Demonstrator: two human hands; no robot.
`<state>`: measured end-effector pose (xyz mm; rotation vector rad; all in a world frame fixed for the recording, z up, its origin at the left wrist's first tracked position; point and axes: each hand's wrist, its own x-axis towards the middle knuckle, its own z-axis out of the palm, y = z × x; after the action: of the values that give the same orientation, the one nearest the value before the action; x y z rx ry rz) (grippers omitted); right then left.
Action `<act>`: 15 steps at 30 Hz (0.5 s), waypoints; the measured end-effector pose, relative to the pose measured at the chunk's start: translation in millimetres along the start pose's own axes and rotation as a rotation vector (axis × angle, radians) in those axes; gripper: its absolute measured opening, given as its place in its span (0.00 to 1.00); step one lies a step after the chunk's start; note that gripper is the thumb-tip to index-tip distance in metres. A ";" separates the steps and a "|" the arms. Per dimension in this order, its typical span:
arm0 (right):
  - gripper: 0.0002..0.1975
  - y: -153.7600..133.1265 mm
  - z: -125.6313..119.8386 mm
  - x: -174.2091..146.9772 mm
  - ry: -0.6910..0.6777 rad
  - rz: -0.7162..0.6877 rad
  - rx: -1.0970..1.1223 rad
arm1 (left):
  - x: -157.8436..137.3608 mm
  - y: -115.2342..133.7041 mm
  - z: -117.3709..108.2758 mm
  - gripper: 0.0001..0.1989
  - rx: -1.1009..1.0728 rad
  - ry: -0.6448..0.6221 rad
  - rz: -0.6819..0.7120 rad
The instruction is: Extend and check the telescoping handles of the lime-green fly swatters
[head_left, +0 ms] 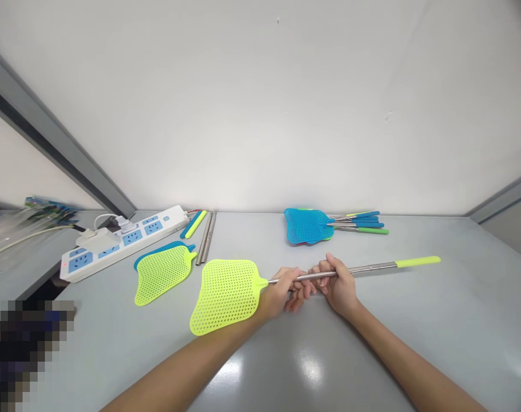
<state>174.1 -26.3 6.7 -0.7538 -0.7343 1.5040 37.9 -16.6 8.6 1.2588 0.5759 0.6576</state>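
Both my hands are closed on the metal rod of a fly swatter with a yellow-green mesh head and a matching grip. My left hand pinches the rod close to the head. Just right of it, my right hand grips the rod from below, its thumb along the top. The swatter lies nearly level above the table, with its head at the left over my left forearm and its grip out to the right.
A pile of swatters lies at the wall. Left are a loose yellow-green swatter head, a blue head under it, metal rods, coloured grips and a power strip with plugs. Plastic bags lie far left.
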 end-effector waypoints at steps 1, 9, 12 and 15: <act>0.25 0.5 0.2 -0.3 -0.003 0.001 -0.003 | -0.1 -0.4 -0.1 0.23 0.003 0.000 0.001; 0.25 4.3 1.9 -2.9 -0.043 0.006 -0.066 | -0.2 -3.0 -0.1 0.23 0.011 0.001 0.015; 0.26 1.8 1.1 -1.0 -0.062 0.033 -0.097 | 2.6 -4.4 -1.6 0.23 0.014 0.005 0.000; 0.26 -1.7 -1.1 2.8 -0.081 0.071 -0.158 | 7.4 -4.6 -4.1 0.23 -0.017 0.009 -0.034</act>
<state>175.8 -23.4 7.4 -0.8487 -0.9035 1.5604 40.6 -9.3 2.9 1.2284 0.5975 0.6389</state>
